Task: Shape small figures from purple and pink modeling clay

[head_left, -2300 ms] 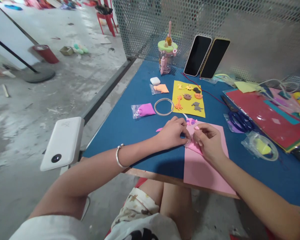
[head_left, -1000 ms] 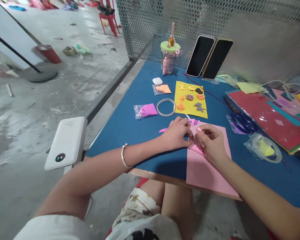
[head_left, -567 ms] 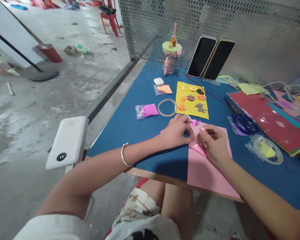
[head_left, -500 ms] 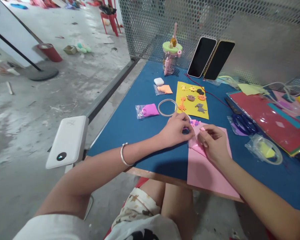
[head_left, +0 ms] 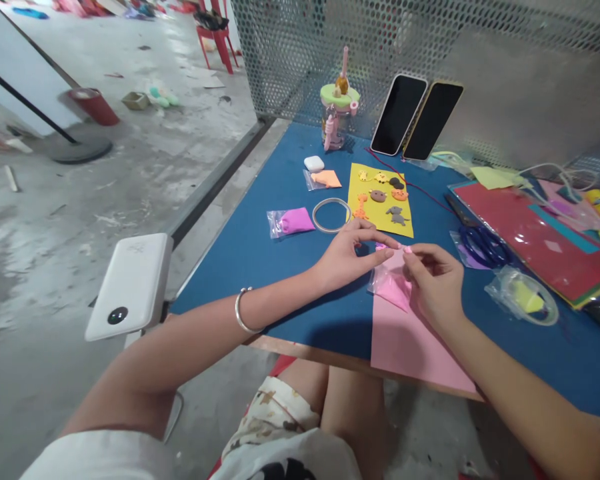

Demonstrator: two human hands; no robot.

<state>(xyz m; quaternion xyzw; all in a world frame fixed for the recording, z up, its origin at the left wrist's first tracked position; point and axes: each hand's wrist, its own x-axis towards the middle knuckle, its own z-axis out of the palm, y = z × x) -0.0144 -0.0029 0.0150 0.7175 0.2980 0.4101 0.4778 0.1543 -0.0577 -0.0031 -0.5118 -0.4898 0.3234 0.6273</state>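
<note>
My right hand (head_left: 436, 273) pinches a small piece of pink clay (head_left: 407, 249) between thumb and fingertips. Close by on the left, my left hand (head_left: 353, 252) has its index finger and thumb stretched out and apart, the fingertips near that piece. Whether they touch it I cannot tell. Below the hands, a clear bag of pink clay (head_left: 393, 289) lies on a pink sheet (head_left: 420, 353). Part of the small pink shapes at the sheet's top is hidden by my left fingers. A yellow sheet (head_left: 373, 220) bearing several clay animal figures lies just beyond.
On the blue table (head_left: 280, 287) are a magenta clay packet (head_left: 298, 221), a tape roll (head_left: 332, 215), an orange clay packet (head_left: 325, 179) and blue-handled scissors (head_left: 485, 245). Two phones (head_left: 399, 113) lean at the back beside a lidded cup (head_left: 338, 120). A red folder (head_left: 525, 233) lies right.
My left fingers have opened from a pinch and stretched toward the pink piece in my right hand. The bag of pink clay now lies away from my left fingers. The view has shifted slightly.
</note>
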